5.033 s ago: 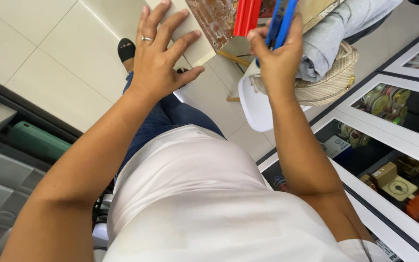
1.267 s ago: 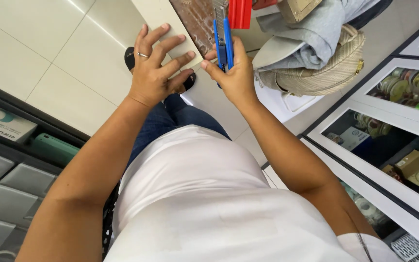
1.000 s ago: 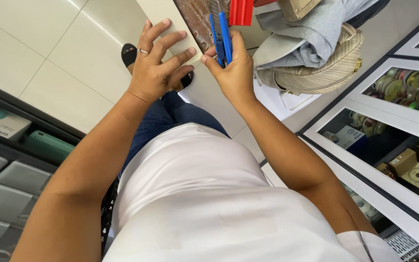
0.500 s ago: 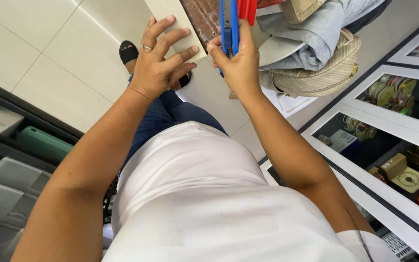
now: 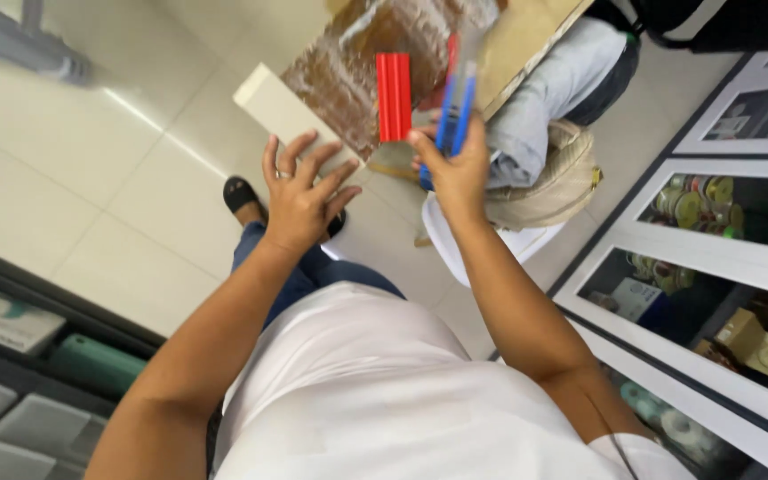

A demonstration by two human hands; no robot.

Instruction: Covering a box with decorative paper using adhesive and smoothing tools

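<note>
My left hand (image 5: 300, 197), a ring on one finger, presses with spread fingers on the near end of a cream-edged board (image 5: 288, 114) whose top face is mottled brown (image 5: 357, 62). My right hand (image 5: 457, 171) is closed around a blue utility knife (image 5: 457, 108), held upright at the board's near edge. A red ribbed strip (image 5: 393, 96) lies on the brown surface just left of the knife.
A white chair (image 5: 464, 247) beside my right arm carries a woven straw bag (image 5: 555, 185) and grey clothing (image 5: 551, 89). White-framed glass cabinets (image 5: 713, 258) with spools and boxes run along the right. Dark shelving with a green roll (image 5: 91, 366) sits at lower left. Pale floor tiles (image 5: 91, 178) lie beneath.
The view has pulled back and tilted, so more of the board and floor shows. Both hands keep their places, the left on the board and the right holding the knife.
</note>
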